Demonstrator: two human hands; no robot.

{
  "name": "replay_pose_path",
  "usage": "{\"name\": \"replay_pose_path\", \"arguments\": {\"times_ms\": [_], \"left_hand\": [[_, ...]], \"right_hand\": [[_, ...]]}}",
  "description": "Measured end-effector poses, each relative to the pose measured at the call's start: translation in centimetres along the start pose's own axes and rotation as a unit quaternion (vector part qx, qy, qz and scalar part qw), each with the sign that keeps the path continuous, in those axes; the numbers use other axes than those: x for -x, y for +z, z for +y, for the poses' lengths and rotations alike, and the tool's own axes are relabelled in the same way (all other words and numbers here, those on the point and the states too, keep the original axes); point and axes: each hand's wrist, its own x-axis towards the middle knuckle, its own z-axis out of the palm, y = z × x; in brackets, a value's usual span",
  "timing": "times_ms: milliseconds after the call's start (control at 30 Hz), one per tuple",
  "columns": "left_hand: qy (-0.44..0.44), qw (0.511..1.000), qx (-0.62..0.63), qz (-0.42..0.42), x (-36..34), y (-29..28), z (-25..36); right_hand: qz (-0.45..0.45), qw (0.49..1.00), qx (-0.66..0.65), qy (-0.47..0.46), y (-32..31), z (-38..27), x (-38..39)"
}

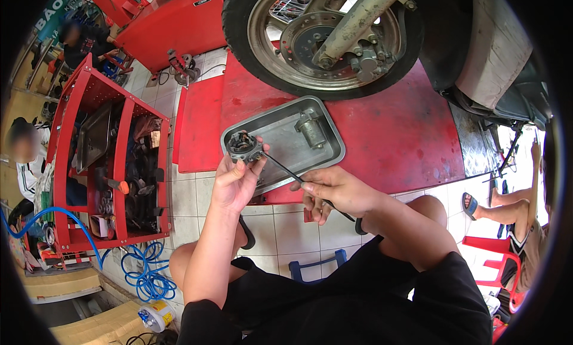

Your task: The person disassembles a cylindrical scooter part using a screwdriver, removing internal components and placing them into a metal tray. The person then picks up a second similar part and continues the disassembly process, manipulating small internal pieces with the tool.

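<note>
My left hand (pixel 236 182) grips a round dark metal part (pixel 243 147) with an open centre and wires inside, held over the left end of a steel tray (pixel 332 155). A black cable (pixel 280 166) runs from the part's lower right side through my right hand (pixel 331 190), whose thumb and forefinger close on it; the other fingers curl below. A cylindrical silver motor (pixel 311 130) lies in the tray's right half. The tray rests on a red platform (pixel 394 130).
A motorcycle wheel (pixel 245 28) stands behind the tray. A red tool cart (pixel 89 76) and coiled blue hose (pixel 149 270) are left. Two people (pixel 83 43) (pixel 27 154) are at the far left; another person (pixel 516 219) sits right, by a red stool (pixel 483 243). A blue stool (pixel 316 261) is below.
</note>
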Motion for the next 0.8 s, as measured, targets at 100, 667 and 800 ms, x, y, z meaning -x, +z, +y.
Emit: {"name": "replay_pose_path", "arguments": {"times_ms": [100, 667, 800], "left_hand": [[0.002, 1.000, -0.010, -0.003, 0.0, -0.2, -0.1], [0.029, 0.969, -0.243, -0.027, 0.4, 1.7, 0.2], [0.023, 0.969, -0.247, -0.015, 0.5, 1.7, -0.4]], "right_hand": [[0.006, 1.000, -0.002, 0.007, 0.1, -0.2, 0.1], [0.030, 0.985, 0.163, 0.051, -0.4, -1.0, 0.9], [0.040, 0.974, 0.223, -0.011, -0.9, 0.0, 0.7]]}}
